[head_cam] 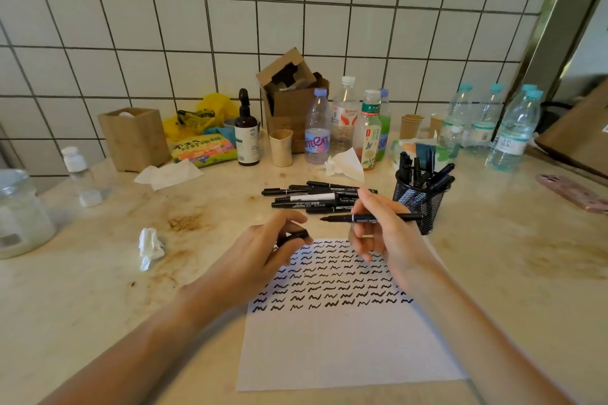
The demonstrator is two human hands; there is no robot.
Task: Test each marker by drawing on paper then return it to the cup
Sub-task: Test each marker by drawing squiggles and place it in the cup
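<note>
My right hand [381, 233] holds an uncapped black marker [399, 217] level above the top of the paper, its tip pointing left. My left hand [266, 246] grips the marker's black cap [296, 235] just left of that tip. The white paper [339, 339] lies on the counter below both hands, its upper half covered with rows of black squiggles. A pile of black markers [312, 197] lies behind the hands. A black mesh cup [421, 200] with several markers standing in it is right of the pile.
Along the tiled wall stand several plastic bottles [317, 131], a brown spray bottle [246, 135], a cardboard box [289, 99], paper cups [281, 148] and a wooden box [133, 138]. Crumpled tissue [149, 248] lies left; a pink phone [575, 192] lies right.
</note>
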